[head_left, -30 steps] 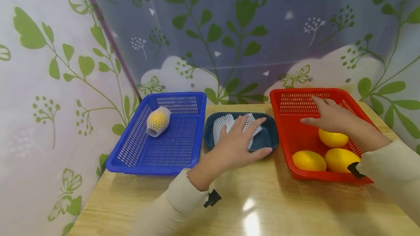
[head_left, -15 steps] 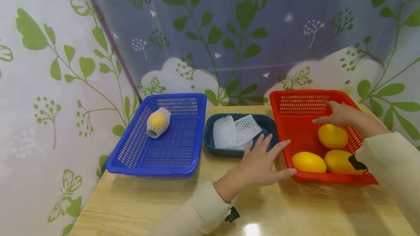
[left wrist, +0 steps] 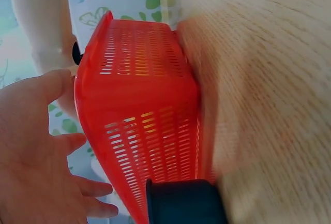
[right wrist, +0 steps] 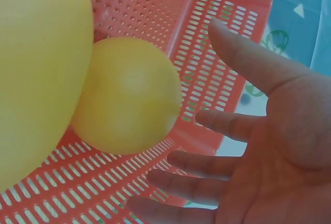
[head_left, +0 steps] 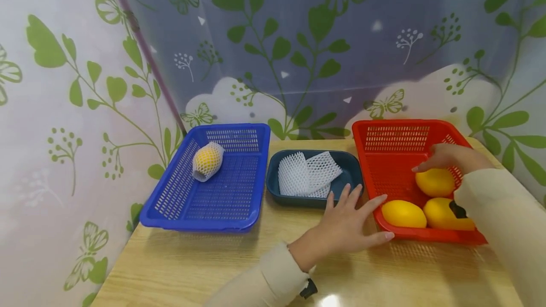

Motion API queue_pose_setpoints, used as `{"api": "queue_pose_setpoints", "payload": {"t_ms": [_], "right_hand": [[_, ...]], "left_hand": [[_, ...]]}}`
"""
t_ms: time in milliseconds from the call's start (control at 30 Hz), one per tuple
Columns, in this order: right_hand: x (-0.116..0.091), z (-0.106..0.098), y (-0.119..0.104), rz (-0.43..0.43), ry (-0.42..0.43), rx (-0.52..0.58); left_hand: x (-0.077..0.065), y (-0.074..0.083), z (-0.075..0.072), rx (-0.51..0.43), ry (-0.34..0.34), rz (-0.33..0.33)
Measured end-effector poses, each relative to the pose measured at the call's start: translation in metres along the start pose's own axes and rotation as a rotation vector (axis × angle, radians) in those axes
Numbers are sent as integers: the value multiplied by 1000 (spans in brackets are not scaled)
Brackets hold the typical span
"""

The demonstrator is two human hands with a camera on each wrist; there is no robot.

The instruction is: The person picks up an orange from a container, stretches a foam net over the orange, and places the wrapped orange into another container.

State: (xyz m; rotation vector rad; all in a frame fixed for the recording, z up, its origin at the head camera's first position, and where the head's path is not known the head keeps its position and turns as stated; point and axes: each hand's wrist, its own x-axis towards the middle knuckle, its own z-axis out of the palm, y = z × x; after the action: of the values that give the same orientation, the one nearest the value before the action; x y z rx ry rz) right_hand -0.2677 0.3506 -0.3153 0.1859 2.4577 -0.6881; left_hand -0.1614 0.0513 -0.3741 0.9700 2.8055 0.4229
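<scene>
My right hand (head_left: 458, 157) is inside the red basket (head_left: 368, 165), just above the rearmost yellow mango-like fruit (head_left: 435, 183). In the right wrist view its fingers (right wrist: 199, 185) are spread beside a rounded yellow fruit (right wrist: 126, 97), with a gap between. Two more yellow fruits (head_left: 404, 213) lie at the basket's front. My left hand (head_left: 341, 231), fingers spread, hovers between the dark green tray (head_left: 350, 181) and the red basket, its thumb overlapping the basket's front corner. The left wrist view shows its thumb at the red rim (left wrist: 80, 97).
White foam net sleeves (head_left: 293, 174) lie in the green tray. At left stands a blue basket (head_left: 222, 193) holding one yellow fruit in a foam net (head_left: 207, 161). All stand on a wooden table (head_left: 170, 269) before a leaf-patterned cloth (head_left: 273, 60).
My left hand has moved right and toward me, from over the tray to beside the red basket. My right hand has shifted right and lower toward the rear fruit.
</scene>
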Motion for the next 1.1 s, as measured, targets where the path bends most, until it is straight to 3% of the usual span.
{"api": "queue_pose_setpoints", "payload": {"t_ms": [100,300,500,600,733,933,1100], "right_hand": [[-2,1,1,101,-21,91],[-3,0,0,116,-56,36],[-4,4,1,203,-46,261],[-4,4,1,188,-55,189],[-7,8,1,193,-24,171],[-13,19,3,274,80,396],[-5,18,10,268,46,401]], "left_hand": [[0,-1,3,4,2,-1],[2,-2,7,8,-6,2],[2,-3,9,-30,3,14],[3,-3,10,-44,5,22],[5,-3,12,-43,17,32],[6,-3,15,-48,38,48],[7,-2,14,-50,43,45]]}}
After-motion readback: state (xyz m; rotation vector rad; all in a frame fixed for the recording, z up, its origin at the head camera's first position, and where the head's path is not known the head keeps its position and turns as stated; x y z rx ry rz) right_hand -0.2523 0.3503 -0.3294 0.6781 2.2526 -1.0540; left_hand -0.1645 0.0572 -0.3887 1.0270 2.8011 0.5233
